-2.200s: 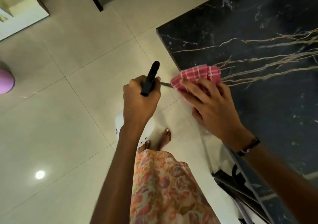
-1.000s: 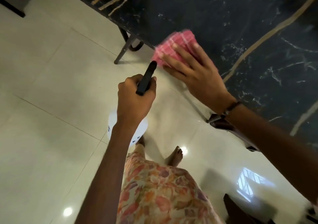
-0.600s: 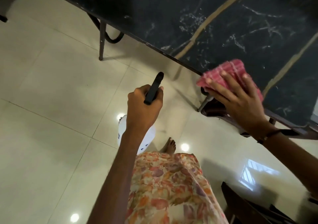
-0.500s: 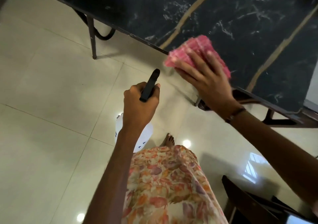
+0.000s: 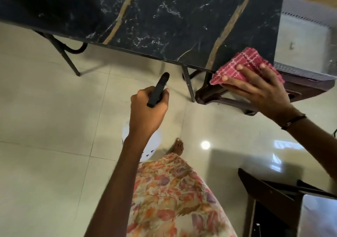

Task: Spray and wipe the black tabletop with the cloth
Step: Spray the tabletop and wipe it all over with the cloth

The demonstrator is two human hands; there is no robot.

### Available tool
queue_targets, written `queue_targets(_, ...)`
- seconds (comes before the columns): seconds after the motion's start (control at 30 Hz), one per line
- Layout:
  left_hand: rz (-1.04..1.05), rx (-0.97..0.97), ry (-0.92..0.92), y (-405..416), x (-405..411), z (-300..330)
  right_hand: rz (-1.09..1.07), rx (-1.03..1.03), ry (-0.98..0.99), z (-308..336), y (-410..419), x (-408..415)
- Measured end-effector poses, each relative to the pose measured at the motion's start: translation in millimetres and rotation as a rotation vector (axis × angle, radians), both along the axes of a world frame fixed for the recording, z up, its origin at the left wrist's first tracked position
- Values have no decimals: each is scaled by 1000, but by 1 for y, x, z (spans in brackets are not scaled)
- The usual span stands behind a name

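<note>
The black tabletop (image 5: 164, 18), marbled with gold and white veins, fills the top of the head view. My right hand (image 5: 259, 89) presses a folded red checked cloth (image 5: 242, 63) with spread, straight fingers at the tabletop's near right corner; part of the cloth hangs past the edge. My left hand (image 5: 147, 111) grips the black trigger head of a spray bottle (image 5: 158, 90) over the floor, in front of the table's edge. The bottle's white body (image 5: 153, 145) shows below my wrist.
Black metal table legs (image 5: 188, 83) stand under the near edge. A dark brown chair (image 5: 224, 94) sits at the table's right corner, and another dark chair (image 5: 273, 196) is at the lower right. A grey box (image 5: 302, 41) lies right of the table. Glossy cream floor tiles (image 5: 54, 127) surround me.
My right hand has slid the cloth along the table's near edge to the right corner. The view has shifted right along the table. My left hand keeps holding the spray bottle.
</note>
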State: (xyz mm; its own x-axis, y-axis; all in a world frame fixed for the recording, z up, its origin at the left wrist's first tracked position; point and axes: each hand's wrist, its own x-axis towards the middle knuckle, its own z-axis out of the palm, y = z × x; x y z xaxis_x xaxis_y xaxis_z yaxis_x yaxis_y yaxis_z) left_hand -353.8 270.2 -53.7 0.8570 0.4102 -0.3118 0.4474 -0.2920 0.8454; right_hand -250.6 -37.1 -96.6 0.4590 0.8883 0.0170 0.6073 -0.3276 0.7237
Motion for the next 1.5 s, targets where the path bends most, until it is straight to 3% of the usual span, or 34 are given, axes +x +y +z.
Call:
queue_targets(0.23,-119,3,6,-40,12,11,117,25,81,-18,50,12)
queue_targets(0.37,-183,-21,21,-54,22,19,108,145,176,-16,8,9)
queue_targets(0.5,-247,-33,35,-64,36,28,13,347,394,-7,-22,-1)
queue_targets(0.57,-274,-31,38,-69,44,32,-93,589,532,-2,-22,-5)
queue_targets(0.8,-358,79,-84,-94,80,49,-564,1818,1067,-3,6,-28)
queue_targets(0.87,-378,113,-108,-103,90,55,-643,2018,1139,4,8,-21)
queue_targets(1.03,-383,124,-107,-125,122,69,-754,2020,1428,8,5,48)
queue_targets(1.2,-355,146,-97,-148,166,80,-909,2119,1424,7,9,129)
queue_targets(1.43,-307,195,-11,-181,223,99,-810,2027,1729,14,-4,51)
queue_targets(1.5,-291,197,13,-190,240,100,-838,1993,1675,9,-4,40)
